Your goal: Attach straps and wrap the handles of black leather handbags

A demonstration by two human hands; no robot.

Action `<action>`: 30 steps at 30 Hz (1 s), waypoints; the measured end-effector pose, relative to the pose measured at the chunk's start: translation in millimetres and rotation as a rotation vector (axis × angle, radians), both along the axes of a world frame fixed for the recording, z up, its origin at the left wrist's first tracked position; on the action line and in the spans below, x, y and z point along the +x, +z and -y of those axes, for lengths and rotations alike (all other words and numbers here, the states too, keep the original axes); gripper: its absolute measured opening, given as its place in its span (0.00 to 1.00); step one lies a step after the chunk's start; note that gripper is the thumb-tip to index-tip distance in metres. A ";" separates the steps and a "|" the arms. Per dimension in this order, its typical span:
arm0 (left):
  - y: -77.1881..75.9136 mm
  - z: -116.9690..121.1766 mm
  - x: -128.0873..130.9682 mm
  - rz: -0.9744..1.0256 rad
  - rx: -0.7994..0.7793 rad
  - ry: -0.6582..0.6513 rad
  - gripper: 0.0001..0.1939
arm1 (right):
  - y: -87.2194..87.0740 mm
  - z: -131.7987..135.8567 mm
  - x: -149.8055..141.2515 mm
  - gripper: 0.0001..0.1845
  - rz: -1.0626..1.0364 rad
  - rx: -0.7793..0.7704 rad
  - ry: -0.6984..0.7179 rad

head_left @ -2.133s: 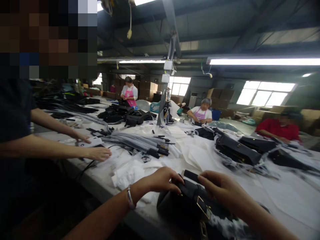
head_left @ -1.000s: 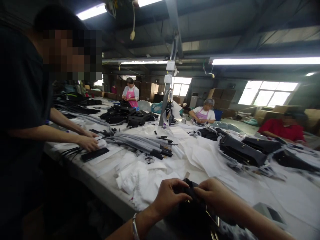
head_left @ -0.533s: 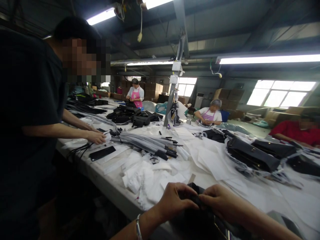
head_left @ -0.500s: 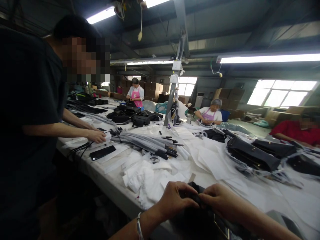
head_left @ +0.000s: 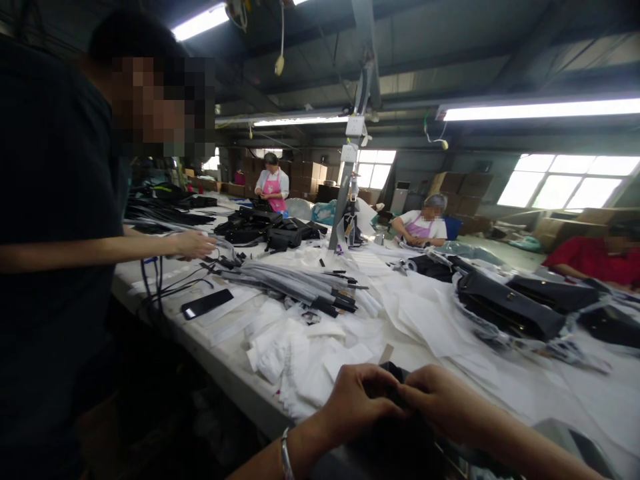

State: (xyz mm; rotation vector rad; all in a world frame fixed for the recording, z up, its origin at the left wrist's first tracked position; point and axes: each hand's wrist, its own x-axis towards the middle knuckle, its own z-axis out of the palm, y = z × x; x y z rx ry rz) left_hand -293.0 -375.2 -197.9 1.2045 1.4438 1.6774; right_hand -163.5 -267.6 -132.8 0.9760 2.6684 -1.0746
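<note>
At the near edge of the table, a black bag stands low in front of me, mostly in shadow. My left hand, with a silver bangle at the wrist, is closed in a pinch on the bag's upper edge. Close against it, my right hand also pinches that edge with thumb and fingers. The exact part between my fingertips is hidden. Just beyond my hands lie crumpled white sheets.
Wrapped strap bundles and a phone lie left of centre. More black bags rest at right, near a grey device. A co-worker in dark clothing leans over the table's left side; others work farther back.
My hands stay pinched on the bag, drawn slightly closer together. The co-worker at left has raised their hands off the table, with dark cords now hanging below.
</note>
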 end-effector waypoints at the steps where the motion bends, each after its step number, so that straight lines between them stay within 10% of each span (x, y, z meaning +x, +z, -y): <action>1: -1.0 -0.8 -1.0 0.022 -0.002 -0.001 0.20 | 0.2 0.1 -0.6 0.20 -0.006 0.000 0.000; 21: 4.1 4.6 -16.7 0.104 -0.014 -0.100 0.17 | 60.9 18.2 -3.9 0.12 0.089 0.591 0.203; 25: 7.1 5.9 -23.0 0.173 -0.047 -0.125 0.14 | 56.8 23.8 -8.6 0.24 0.119 0.758 0.274; 30: 8.6 2.5 -20.5 0.221 -0.024 -0.095 0.15 | 48.1 23.0 -19.8 0.16 0.202 0.739 0.298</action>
